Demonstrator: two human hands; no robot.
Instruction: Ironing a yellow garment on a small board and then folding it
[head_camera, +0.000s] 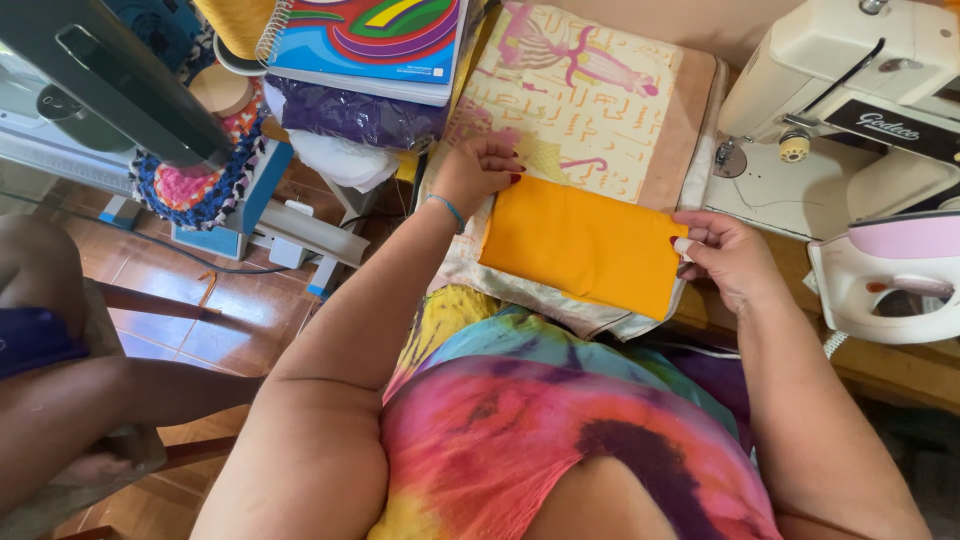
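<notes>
Two hands grip an orange fabric piece (585, 243) at frame centre. Left hand (480, 170) presses its upper-left corner; right hand (725, 258) pinches its right edge beside the white iron (885, 275).

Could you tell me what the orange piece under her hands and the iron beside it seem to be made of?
The orange piece looks like matte woven cloth, folded flat with soft edges. The iron looks like glossy moulded plastic, white with a pink top; its soleplate is hidden.

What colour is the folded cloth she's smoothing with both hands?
The folded rectangular cloth is plain orange-yellow, clearest in the head view.
</notes>
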